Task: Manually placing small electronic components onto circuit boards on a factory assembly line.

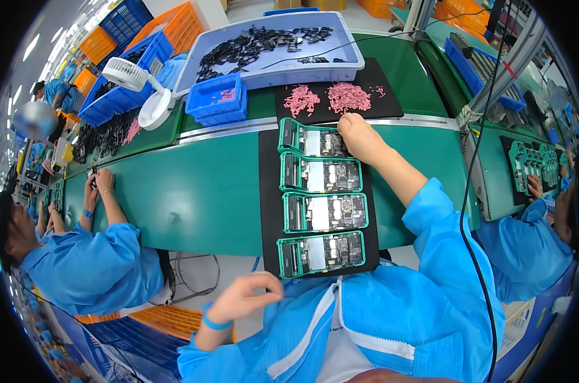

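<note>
Four boards (326, 212) lined the mat (272, 191) mid-frame; the right hand (361, 137) crowded the top one, any pinch impossible to tell; the left hand (248, 297) hung loosely curled, lower centre-left!

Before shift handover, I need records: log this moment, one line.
right hand: at farthest green-framed electronics assembly; left hand: seemingly empty; black mat: four assemblies

Yeah, I'm on a factory assembly line: green-framed circuit boards (345, 212) on my worktop (194, 198), blue-jacketed co-worker (88, 262) at 9 o'clock, another co-worker (526, 252) at 3, parts bin (302, 76) at 12.
</note>
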